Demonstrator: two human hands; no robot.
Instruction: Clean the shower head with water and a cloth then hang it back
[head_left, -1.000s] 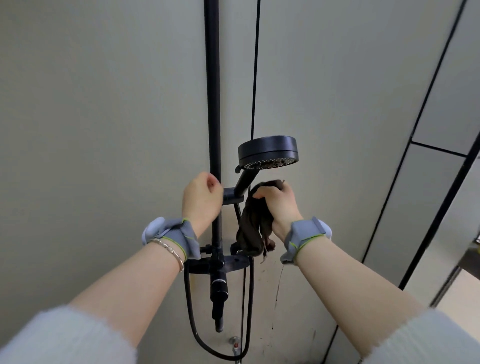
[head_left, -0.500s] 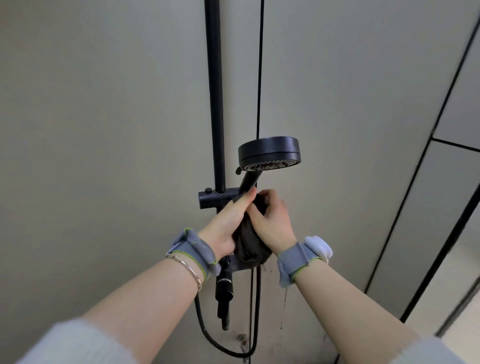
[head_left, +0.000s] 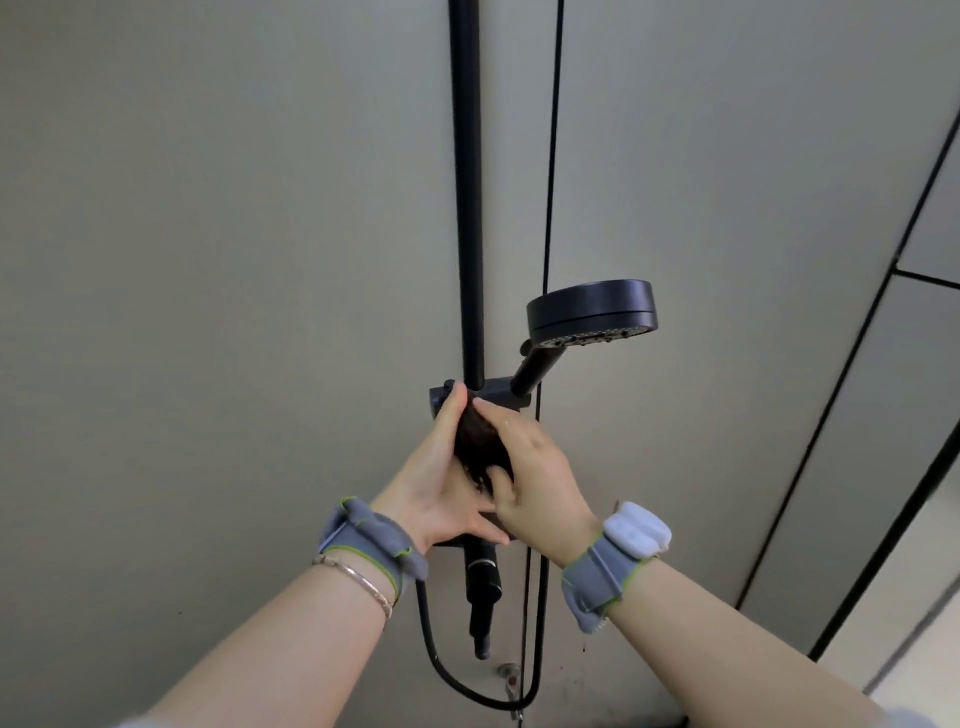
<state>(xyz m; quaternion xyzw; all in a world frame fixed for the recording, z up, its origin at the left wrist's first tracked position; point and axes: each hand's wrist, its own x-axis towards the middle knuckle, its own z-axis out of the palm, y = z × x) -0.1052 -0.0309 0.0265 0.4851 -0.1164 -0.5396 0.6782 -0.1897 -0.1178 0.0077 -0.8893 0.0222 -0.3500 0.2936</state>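
Two bare forearms rise from the bottom edge, each with a grey wristband edged in green. The left wrist also wears a thin gold bracelet (head_left: 358, 578), and a white block sits on the right band.

The left grip (head_left: 445, 486) is a flat palm with straight fingers, pressed against the left side of a bunched dark brown cloth (head_left: 477, 441). The right grip (head_left: 537, 480) closes narrowly on the same cloth, fingers lying over the top and thumb tucked in from below. The cloth is sandwiched between the two, right in front of the rail.

Just below the hands, a black tap fitting (head_left: 482, 587) points down, and a black hose (head_left: 432, 642) loops under it.

Behind the fingertips, a black bracket (head_left: 440, 397) clamps a black vertical rail (head_left: 466, 182). The black shower head (head_left: 592, 312) sits in this bracket, up and to the right of the hands. Its handle slants up to the right and its round nozzle face points down.

Furthest back is a wall (head_left: 208, 234) of large pale grey-green tiles with dark joints.
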